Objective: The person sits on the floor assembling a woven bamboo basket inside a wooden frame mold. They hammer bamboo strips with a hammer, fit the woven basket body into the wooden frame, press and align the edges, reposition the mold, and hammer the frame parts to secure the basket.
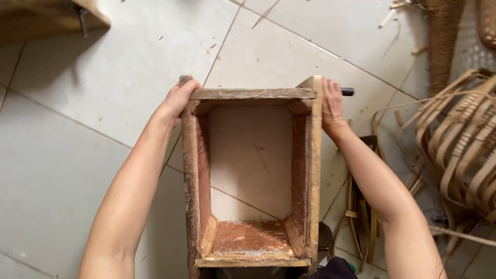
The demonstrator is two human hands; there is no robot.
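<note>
I look down through an open rectangular wooden frame [251, 94], a box with no bottom, held above the pale tiled floor. My left hand [178, 99] grips its far left corner, fingers wrapped over the outer edge. My right hand [331, 103] presses flat against the far right side board. A dark rod end [347, 91] sticks out past my right hand; whether the hand holds it is unclear. The near end of the frame has a reddish-brown inner ledge [251, 237].
A partly woven bamboo basket [465, 144] with loose strips lies at the right. More bamboo strips [361, 217] lie on the floor by my right forearm. A wooden piece with a metal bolt [51, 18] sits at the top left. Small wood chips dot the tiles.
</note>
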